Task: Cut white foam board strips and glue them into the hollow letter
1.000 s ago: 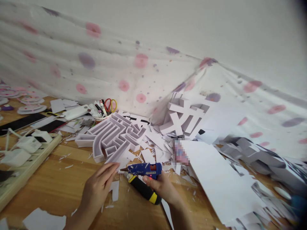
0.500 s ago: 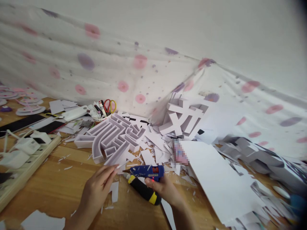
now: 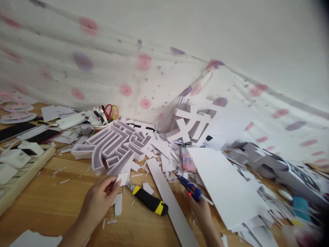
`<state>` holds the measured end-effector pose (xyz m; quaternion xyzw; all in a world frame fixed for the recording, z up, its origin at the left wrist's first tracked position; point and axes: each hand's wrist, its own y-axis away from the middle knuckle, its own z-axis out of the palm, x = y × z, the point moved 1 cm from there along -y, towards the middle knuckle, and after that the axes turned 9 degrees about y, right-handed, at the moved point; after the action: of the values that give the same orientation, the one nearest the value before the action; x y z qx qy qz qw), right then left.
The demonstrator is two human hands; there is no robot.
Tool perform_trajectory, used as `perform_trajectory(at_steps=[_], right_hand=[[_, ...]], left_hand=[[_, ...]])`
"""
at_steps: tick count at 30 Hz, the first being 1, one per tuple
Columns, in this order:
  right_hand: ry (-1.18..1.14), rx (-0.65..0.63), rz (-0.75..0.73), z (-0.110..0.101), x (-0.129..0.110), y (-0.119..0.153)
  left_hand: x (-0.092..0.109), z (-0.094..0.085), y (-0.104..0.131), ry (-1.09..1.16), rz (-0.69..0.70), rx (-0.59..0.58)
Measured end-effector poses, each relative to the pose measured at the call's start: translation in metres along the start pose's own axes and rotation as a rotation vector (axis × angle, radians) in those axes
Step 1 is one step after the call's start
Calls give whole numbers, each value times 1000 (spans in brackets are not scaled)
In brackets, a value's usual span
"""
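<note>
My left hand pinches a small white piece of card between thumb and fingers. My right hand grips a blue hot glue gun with a red light glowing on it; a white glue stick pokes out of its back end, and its nozzle points up and left. Between the hands lies a black and yellow utility knife on the wooden table. Beside the knife runs a long white strip. Just beyond my left hand stands a white raised character with open, walled channels.
A white board lies at the right, with another white 3D character behind it. White scraps litter the middle. A power strip with chargers is at left; a basket of pens and scissors stands behind.
My right hand has carried the glue gun right, away from my left hand, and turned it. The knife and long strip are now uncovered. The white piece in my left hand now faces me more broadly.
</note>
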<state>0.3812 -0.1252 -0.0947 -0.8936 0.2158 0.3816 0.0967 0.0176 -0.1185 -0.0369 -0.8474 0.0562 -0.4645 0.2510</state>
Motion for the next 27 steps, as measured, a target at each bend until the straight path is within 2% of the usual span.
perform_trajectory(at_steps=[4,9,14,19,22,24,27], right_hand=[[-24,-72,29,-4,3,5],[-64,-67,25,-11,3,8],[-24,-99,14,-12,5,7],[63,79,-113,-18,17,16],[376,174,-123,-34,25,37],[537,120,-175,-43,17,55],[542,-91,-308,-36,-27,78]], left_hand=[[3,3,-1,-8,17,-28],[5,4,-2,-30,11,-6],[7,4,-2,-28,-27,-33],[3,2,-3,-36,-118,-88],[1,-1,-5,-111,-222,-164],[1,-2,-7,-174,-308,-231],[5,0,-10,-248,-405,-318]])
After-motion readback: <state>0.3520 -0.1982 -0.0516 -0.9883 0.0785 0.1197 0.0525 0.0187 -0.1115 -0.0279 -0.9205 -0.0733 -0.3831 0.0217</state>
